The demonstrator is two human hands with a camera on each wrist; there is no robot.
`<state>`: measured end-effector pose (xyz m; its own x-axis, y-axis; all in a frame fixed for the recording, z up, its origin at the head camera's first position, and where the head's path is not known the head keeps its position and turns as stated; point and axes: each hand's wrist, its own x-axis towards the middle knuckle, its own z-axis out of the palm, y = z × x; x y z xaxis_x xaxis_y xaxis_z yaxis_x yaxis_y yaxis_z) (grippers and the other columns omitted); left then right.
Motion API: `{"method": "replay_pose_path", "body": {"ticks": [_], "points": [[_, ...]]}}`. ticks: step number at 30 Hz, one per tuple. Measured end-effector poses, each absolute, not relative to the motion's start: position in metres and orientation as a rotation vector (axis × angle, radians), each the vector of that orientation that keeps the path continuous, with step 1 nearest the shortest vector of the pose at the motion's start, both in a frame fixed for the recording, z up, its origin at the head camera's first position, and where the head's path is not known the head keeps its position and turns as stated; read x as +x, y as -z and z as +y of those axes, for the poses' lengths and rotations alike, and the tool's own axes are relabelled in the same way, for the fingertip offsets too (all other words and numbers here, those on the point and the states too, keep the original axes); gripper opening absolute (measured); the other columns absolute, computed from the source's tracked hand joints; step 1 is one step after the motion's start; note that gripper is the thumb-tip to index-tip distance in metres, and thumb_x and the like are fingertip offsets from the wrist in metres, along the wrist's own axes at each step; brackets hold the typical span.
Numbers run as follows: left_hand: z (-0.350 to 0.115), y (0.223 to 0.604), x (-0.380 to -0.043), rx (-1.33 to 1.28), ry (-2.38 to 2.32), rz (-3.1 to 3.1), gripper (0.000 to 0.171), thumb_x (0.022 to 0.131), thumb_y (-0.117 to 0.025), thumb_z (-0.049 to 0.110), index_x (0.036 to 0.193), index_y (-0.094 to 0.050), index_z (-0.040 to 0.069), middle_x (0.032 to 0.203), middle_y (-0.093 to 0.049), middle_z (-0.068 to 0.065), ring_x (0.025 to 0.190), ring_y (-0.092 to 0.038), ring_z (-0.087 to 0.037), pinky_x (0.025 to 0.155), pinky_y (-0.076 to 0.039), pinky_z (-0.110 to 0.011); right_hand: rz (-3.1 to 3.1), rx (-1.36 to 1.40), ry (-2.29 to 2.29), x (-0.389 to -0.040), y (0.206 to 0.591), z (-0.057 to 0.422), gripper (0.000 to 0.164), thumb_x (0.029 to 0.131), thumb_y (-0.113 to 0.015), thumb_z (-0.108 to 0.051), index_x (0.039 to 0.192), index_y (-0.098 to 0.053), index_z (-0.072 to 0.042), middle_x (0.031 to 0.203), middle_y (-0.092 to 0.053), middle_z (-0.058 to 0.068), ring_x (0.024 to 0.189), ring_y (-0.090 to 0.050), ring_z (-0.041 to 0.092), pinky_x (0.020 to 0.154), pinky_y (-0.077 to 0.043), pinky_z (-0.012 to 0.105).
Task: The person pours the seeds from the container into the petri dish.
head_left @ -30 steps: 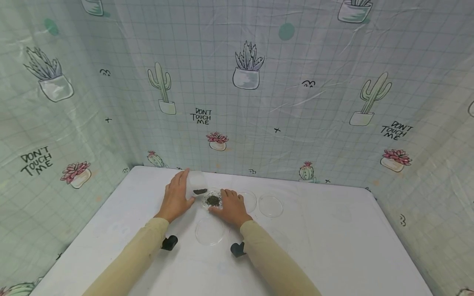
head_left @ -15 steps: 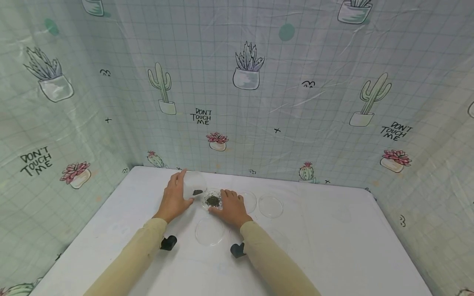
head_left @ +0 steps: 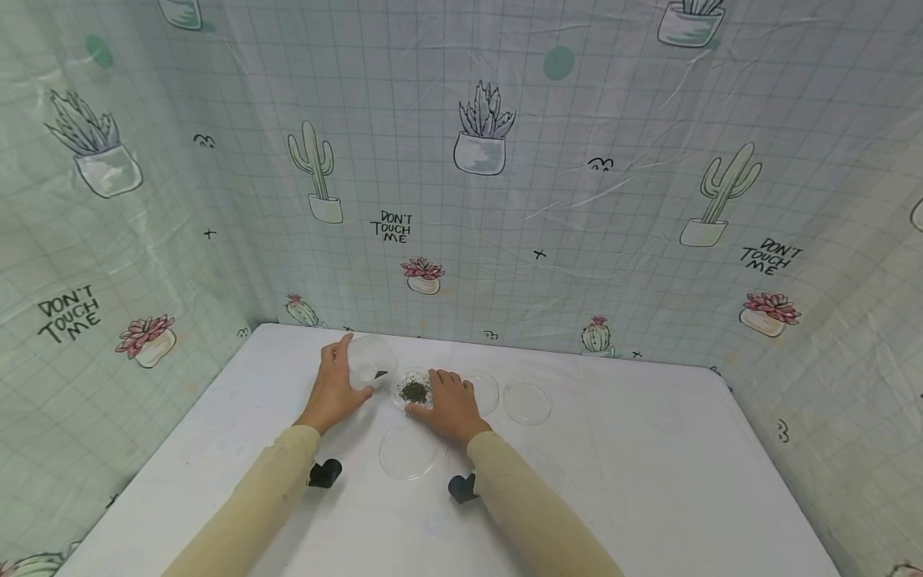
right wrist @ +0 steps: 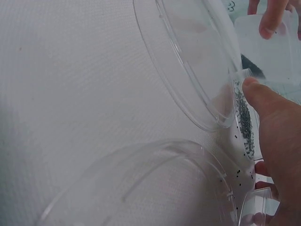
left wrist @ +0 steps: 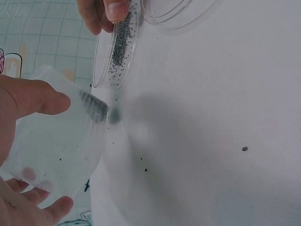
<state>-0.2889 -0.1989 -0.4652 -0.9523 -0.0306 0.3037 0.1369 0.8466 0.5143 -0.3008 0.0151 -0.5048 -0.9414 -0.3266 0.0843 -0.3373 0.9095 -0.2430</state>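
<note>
My left hand [head_left: 336,390] grips a translucent plastic container [left wrist: 66,136] with thumb and fingers on opposite sides. The container is tilted, and dark granules [left wrist: 94,106] lie gathered in its corner nearest the dish. Just to the right, my right hand [head_left: 452,406] holds the edge of a clear petri dish [left wrist: 129,70], thumb on the near side. A heap of dark granules [head_left: 414,392] covers the middle of that dish, with loose bits scattered around it. In the right wrist view, my right thumb [right wrist: 254,89] rests at the dish's rim.
Clear round dishes lie nearby: one in front [head_left: 408,453], one [head_left: 529,402] to the right, and another [head_left: 486,394] partly behind my right hand. Stray granules [left wrist: 244,149] dot the white table [head_left: 649,465]. A patterned curtain [head_left: 534,192] stands behind.
My left hand has shifted slightly left with the container, away from the dish. The dark patch seen in the container looks smaller in the head view. My right hand stays in place.
</note>
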Motion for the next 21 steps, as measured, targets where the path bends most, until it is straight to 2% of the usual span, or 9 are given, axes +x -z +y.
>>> {"method": "replay_pose_path", "body": {"ticks": [21], "points": [[-0.2061,0.4677,-0.2883,0.052,0.951,-2.844,0.102,0.072,-0.074,0.02,0.147,-0.005,0.012,0.137,-0.018,-0.026,0.118,-0.042,-0.046,0.097,-0.041,-0.056,-3.045,0.52,-0.404,-0.3032,0.5067,0.0143,0.087,0.078,-0.046,-0.07,0.141,-0.032,-0.012,0.141,-0.041,0.006,0.13,-0.037,0.024,0.105,-0.032,0.048]]}}
